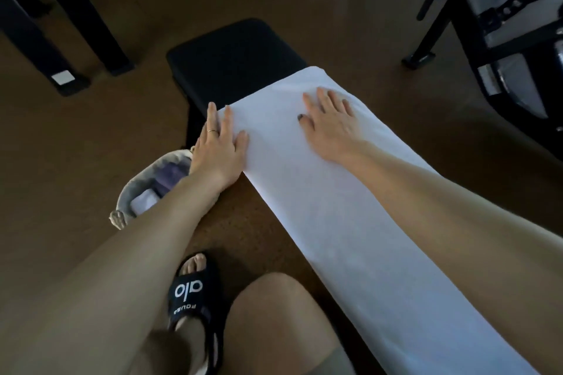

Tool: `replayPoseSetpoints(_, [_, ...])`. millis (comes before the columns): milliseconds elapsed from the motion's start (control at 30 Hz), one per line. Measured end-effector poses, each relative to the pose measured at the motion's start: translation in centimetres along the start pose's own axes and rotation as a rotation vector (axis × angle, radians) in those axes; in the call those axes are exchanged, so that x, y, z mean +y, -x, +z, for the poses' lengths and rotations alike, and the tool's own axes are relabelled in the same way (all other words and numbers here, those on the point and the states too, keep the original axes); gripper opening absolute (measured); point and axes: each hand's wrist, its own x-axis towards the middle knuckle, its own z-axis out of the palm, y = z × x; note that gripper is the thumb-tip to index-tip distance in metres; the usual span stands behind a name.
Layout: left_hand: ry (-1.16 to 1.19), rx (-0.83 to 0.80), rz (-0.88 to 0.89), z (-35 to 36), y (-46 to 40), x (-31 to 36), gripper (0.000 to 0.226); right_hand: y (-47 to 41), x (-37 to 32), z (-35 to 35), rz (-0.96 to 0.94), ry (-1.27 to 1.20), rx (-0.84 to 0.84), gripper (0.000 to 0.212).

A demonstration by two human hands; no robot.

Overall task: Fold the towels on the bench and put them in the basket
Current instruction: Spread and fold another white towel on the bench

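A long white towel lies flat along the black padded bench, covering most of it from the near end up to the middle. My left hand presses flat on the towel's left edge near its far corner, fingers straight. My right hand lies flat on the towel's far part, fingers spread. On the floor left of the bench stands a light fabric basket, partly hidden by my left forearm, with folded white and purple cloth inside.
Brown floor surrounds the bench. My foot in a black slide sandal and my knee are beside the bench's near left. Black machine legs stand at the far left, a black exercise machine frame at the far right.
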Motion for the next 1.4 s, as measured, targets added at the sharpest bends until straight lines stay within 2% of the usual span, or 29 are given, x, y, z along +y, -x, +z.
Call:
replayPoseSetpoints(200, [0.0, 0.069, -0.018, -0.2, -1.6, -0.1, 0.066, -4.7, 0.7, -0.4, 0.012, -0.015, 0.057, 0.058])
replayPoseSetpoints(633, [0.007, 0.057, -0.012, 0.5, -2.1, -0.7, 0.068, -8.8, 1.6, -3.6, 0.213, -0.167, -0.084, 0.067])
replayPoseSetpoints(767, [-0.046, 0.052, -0.02, 0.2, -1.9, -0.3, 0.068, -7.4, 0.9, -3.4, 0.088, 0.049, 0.202, 0.063])
replayPoseSetpoints(800, [-0.062, 0.05, -0.023, 0.0, -1.8, -0.1, 0.068, -6.8, 0.7, -3.0, 0.042, 0.047, 0.213, 0.06])
replayPoseSetpoints(867, [-0.116, 0.04, -0.028, -0.3, -1.6, 0.2, 0.068, -5.9, 0.9, -2.1, -0.024, 0.01, 0.109, 0.06])
replayPoseSetpoints(933, [-0.195, 0.04, -0.041, -0.8, -1.4, 0.5, 0.069, -5.5, 1.6, -2.1, 0.008, -0.015, -0.011, 0.064])
replayPoseSetpoints(1067, [-0.283, 0.103, -0.057, -2.3, 0.3, 2.9, 0.069, -2.4, 3.9, -4.6, 0.166, -0.072, 0.086, 0.063])
replayPoseSetpoints(1133, [-0.307, 0.119, 0.051, -2.9, 2.4, 5.7, 0.07, 1.1, 5.8, -5.5, 0.19, -0.128, 0.058, 0.058])
replayPoseSetpoints(1200, [-0.299, 0.054, 0.231, -3.3, 5.6, 9.8, 0.07, 5.5, 8.6, -5.6, 0.269, -0.158, -0.062, 0.054])
replayPoseSetpoints(1300, [-0.286, -0.183, 0.534, -2.6, 12.6, 16.4, 0.058, 13.4, 13.4, -5.0, 0.444, -0.21, -0.218, 0.053])
replayPoseSetpoints(1400, [-0.41, -0.413, 0.785, 0.0, 20.5, 21.1, 0.054, 20.7, 17.4, -4.0, 0.558, -0.263, -0.256, 0.061])
